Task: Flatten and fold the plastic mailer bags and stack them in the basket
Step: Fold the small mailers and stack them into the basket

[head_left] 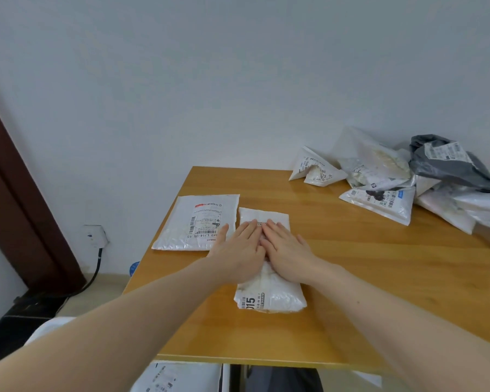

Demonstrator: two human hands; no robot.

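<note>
Now both hands, left hand (239, 251) and right hand (287, 250), flat, fingers straight, atop the folded mailer bag (269, 292).

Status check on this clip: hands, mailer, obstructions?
Both hands, left and right, flat on folded mailer. Second mailer lies alongside. Nothing obstructing.

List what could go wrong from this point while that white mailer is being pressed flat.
1. Both hands, left hand and right hand, press only the middle of the folded mailer; its puffy near end may spring open once released.
2. The flat mailer overhangs the table edge and could get nudged off.
3. The unsorted pile looks loose and might slide.
</note>
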